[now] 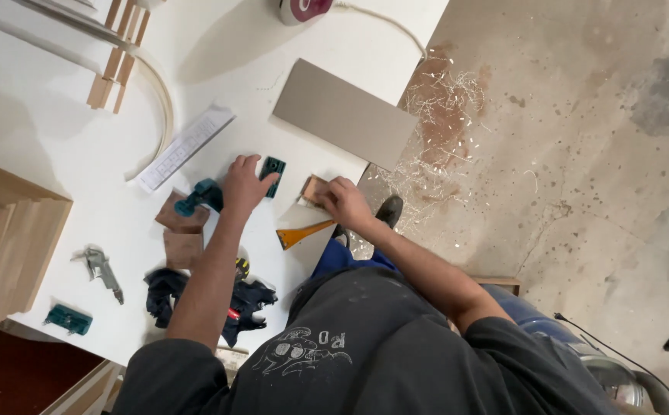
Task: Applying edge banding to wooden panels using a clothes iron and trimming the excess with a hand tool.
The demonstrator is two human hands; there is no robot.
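My left hand (244, 184) rests on the white worktable (58, 131), its fingers touching a small dark green block (272, 175). A teal clamp-like tool (200, 196) lies just left of that hand, on a brown wooden square (183, 220). My right hand (344, 202) grips a small wooden piece (313, 189) at the table's front edge. An orange-handled scraper (301, 234) lies just below that hand, between my two arms.
A grey rectangular panel (344, 114) lies beyond the hands. A white ruler-like strip (184, 147), a metal air gun (102, 270), a dark cloth (167, 288) and another teal piece (68, 319) lie to the left. Wood shavings (442, 131) cover the concrete floor on the right.
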